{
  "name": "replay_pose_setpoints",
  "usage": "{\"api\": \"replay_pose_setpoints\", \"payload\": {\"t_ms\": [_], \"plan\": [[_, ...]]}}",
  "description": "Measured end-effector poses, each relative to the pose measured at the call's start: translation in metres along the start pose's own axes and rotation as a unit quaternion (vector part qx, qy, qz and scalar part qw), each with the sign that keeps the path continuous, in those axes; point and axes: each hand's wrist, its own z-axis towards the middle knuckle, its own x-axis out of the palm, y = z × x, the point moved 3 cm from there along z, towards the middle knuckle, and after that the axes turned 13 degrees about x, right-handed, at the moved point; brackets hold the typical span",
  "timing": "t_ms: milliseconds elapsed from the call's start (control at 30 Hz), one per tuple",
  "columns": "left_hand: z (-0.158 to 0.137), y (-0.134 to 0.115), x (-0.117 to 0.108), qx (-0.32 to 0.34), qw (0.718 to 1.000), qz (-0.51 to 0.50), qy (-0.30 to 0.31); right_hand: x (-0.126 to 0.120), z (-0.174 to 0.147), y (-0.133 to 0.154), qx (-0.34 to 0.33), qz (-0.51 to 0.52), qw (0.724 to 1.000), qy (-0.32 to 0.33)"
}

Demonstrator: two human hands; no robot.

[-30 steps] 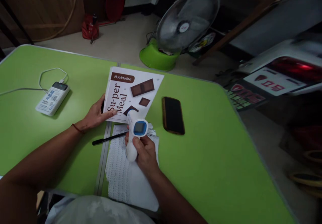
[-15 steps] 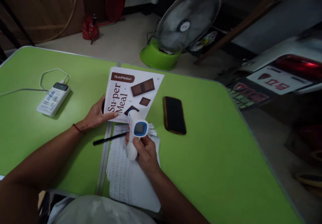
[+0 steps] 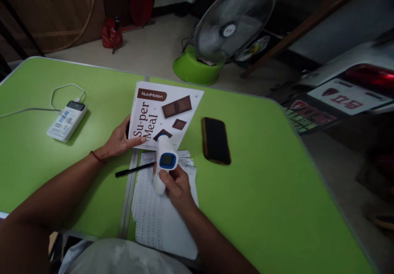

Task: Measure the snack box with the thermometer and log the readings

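My left hand [image 3: 121, 141] grips the lower left edge of a white box [image 3: 163, 110] printed "NutriMotion Su-per Meal", its thumb across the front. The box is held tilted above the table. In my right hand [image 3: 175, 183] is a white infrared thermometer [image 3: 162, 179] with a blue-framed screen; the fingers wrap its handle and the thumb lies below the screen. Its front end overlaps the lower part of the box; whether they touch I cannot tell. Beneath lie handwritten paper sheets [image 3: 172, 229] and a black pen [image 3: 131, 170], whose right end is hidden behind the thermometer.
On the green folding table [image 3: 261, 200], a phone [image 3: 216, 140] lies to the right and a white power bank [image 3: 67, 122] with a cable to the left. Beyond the far edge a fan [image 3: 229, 30] rests on a green basin [image 3: 195, 71]. A vehicle's tail [image 3: 353, 85] stands at right.
The thermometer has turned and shifted slightly left against the box, and its screen looks darker. My left hand keeps the same hold on the box. The whole view has shifted a little.
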Motion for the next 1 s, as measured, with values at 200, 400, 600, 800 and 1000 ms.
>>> {"api": "replay_pose_setpoints", "payload": {"t_ms": [200, 400, 600, 800, 1000], "plan": [[-0.001, 0.003, -0.001, 0.0, 1.0, 0.017, 0.0, 0.0, 0.001, 0.002, 0.002, -0.014, 1.0, 0.011], [-0.001, 0.005, -0.002, 0.007, 1.0, 0.017, -0.002, -0.002, 0.003, -0.004, 0.004, -0.015, 1.0, 0.02], [-0.001, 0.003, -0.001, 0.006, 1.0, 0.01, -0.001, -0.002, 0.004, -0.008, -0.006, -0.019, 1.0, 0.021], [-0.002, 0.001, 0.0, -0.005, 1.0, -0.015, -0.005, -0.001, 0.003, -0.005, 0.002, -0.026, 0.999, 0.02], [-0.003, 0.001, 0.0, -0.01, 0.999, -0.031, -0.002, -0.004, 0.003, -0.008, 0.014, -0.025, 0.999, 0.031]]}}
